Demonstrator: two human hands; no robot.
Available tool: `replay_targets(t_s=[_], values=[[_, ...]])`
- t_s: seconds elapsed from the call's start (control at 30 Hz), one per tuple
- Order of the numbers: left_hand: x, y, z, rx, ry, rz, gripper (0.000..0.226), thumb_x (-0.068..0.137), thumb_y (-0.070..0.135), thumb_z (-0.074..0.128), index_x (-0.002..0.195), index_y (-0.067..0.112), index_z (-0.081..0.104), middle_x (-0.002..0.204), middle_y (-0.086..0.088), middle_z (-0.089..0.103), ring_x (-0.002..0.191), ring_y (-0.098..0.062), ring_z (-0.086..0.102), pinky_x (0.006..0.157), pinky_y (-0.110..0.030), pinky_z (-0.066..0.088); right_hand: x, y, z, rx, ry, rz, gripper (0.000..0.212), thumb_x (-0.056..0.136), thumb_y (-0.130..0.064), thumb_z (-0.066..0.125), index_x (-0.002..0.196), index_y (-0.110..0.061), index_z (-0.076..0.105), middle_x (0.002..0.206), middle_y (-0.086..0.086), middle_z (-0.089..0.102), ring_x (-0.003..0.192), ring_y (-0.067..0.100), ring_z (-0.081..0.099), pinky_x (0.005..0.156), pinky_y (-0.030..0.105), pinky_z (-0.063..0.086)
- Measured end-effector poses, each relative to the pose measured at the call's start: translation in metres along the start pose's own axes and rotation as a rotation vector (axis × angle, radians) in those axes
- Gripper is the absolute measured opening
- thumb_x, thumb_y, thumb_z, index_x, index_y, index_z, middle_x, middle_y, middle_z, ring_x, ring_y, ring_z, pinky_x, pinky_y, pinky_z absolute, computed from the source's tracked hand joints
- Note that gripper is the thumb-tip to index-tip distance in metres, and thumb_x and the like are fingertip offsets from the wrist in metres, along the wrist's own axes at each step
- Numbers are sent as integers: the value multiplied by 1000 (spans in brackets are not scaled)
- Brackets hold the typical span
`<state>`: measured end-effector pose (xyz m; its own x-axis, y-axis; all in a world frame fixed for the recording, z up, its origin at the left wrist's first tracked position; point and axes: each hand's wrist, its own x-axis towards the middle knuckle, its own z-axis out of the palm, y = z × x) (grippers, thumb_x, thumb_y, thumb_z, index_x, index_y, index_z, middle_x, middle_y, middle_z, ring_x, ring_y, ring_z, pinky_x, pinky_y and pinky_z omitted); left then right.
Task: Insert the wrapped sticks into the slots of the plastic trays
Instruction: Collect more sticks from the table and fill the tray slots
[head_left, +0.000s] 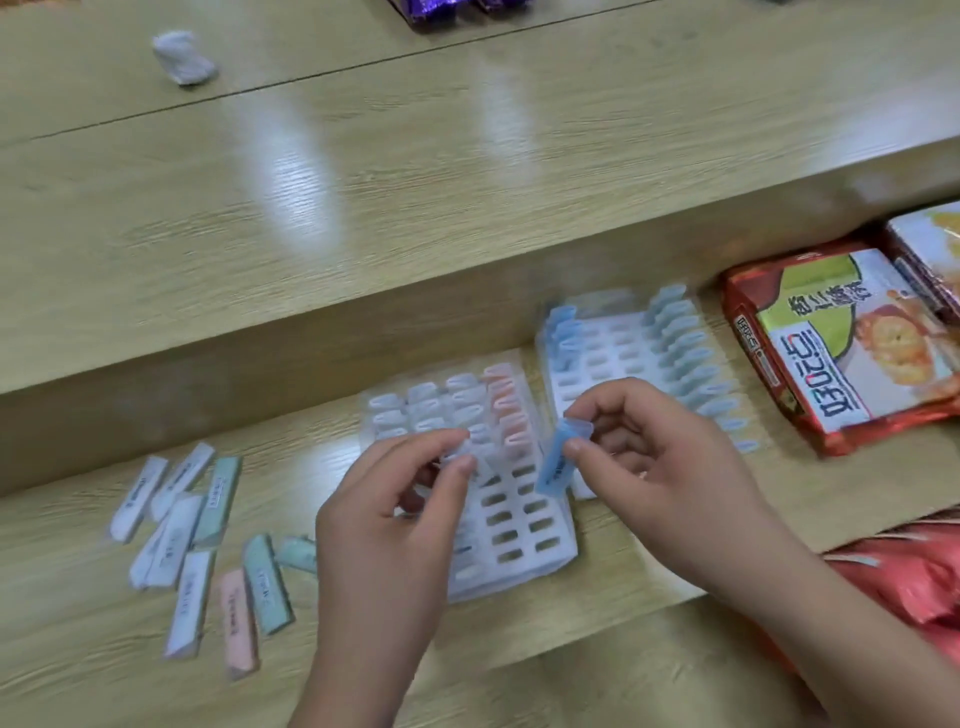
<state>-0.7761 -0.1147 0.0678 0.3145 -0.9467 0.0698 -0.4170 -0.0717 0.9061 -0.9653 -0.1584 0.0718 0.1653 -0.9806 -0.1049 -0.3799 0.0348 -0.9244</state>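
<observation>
Our left hand (395, 499) pinches a pale stick (461, 451), our right hand (660, 467) a blue stick (557, 465), both held at the near tray (511, 574), presumably to reach its slots.

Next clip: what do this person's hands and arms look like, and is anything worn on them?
Both are bare. The left hand and right hand have no gloves. The left forearm and right forearm show no sleeves as far as the picture's edge. No watch or band shows at either wrist. The picture is too blurred to rule out a ring.
</observation>
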Motion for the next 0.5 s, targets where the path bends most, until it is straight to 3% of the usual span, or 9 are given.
replay_targets(t_s=[0.2, 0.27, 0.33, 0.5], values=[[2, -7, 5, 240, -4, 67, 30, 80, 24, 79, 94, 49, 68, 96, 34, 65, 98, 1, 57, 79, -11, 42, 3, 5, -3, 54, -30, 17, 22, 87, -14, 72, 90, -34, 64, 87, -11, 69, 73, 9, 66, 61, 15, 48], [2, -9, 6, 307, -10, 100, 28, 80, 25, 78, 97, 46, 69, 87, 37, 64, 97, 2, 54, 80, -8, 40, 4, 5, -3, 75, -32, 15, 20, 87, -13, 71, 88, -32, 65, 88, -12, 69, 74, 9, 67, 62, 15, 49], [2, -11, 6, 346, -20, 133, 24, 81, 26, 77, 99, 41, 72, 92, 39, 60, 96, 1, 52, 81, -7, 38, 4, 5, -3, 68, -34, 10, 20, 87, -13, 71, 89, -32, 65, 88, -12, 70, 75, 9, 67, 63, 17, 50], [6, -15, -1, 446, -36, 262, 17, 84, 27, 73, 100, 29, 77, 92, 25, 67, 83, -11, 50, 74, -18, 40, 5, 8, -2, 57, -23, 6, 25, 87, -13, 72, 93, -36, 64, 89, -13, 70, 78, 10, 68, 65, 16, 50]])
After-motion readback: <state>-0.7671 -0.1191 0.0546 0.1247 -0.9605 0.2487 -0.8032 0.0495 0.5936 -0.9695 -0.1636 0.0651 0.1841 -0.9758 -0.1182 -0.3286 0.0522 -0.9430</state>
